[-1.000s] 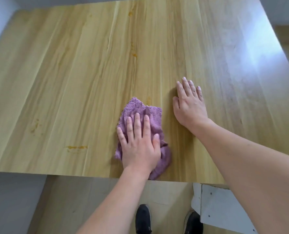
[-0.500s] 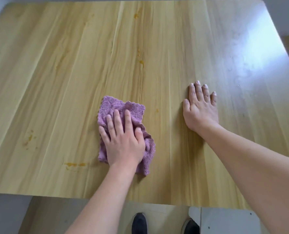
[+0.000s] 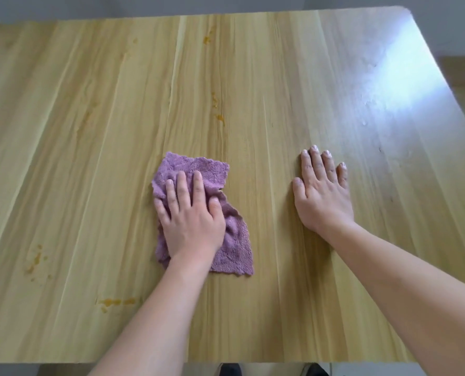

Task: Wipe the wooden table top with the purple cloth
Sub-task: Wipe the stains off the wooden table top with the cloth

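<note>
The purple cloth [image 3: 234, 240] lies crumpled near the middle of the wooden table top [image 3: 90, 131]. My left hand [image 3: 190, 218] presses flat on the cloth with straight fingers, covering its left part. My right hand [image 3: 322, 194] rests flat on the bare wood to the right of the cloth, fingers straight and apart from it. Orange stains mark the wood: one streak [image 3: 117, 302] near the front left, a smear [image 3: 35, 260] at the left, and small spots [image 3: 220, 118] beyond the cloth.
The table fills most of the view, with its near edge at the bottom and a rounded far right corner. A bright glare patch [image 3: 405, 85] lies on the right side. Dark shoes [image 3: 230, 369] show below the near edge. A grey wall runs behind.
My left hand has slid the cloth to the left and away from the near edge. The view has shifted so more of the table shows. My right hand stays flat on the wood.
</note>
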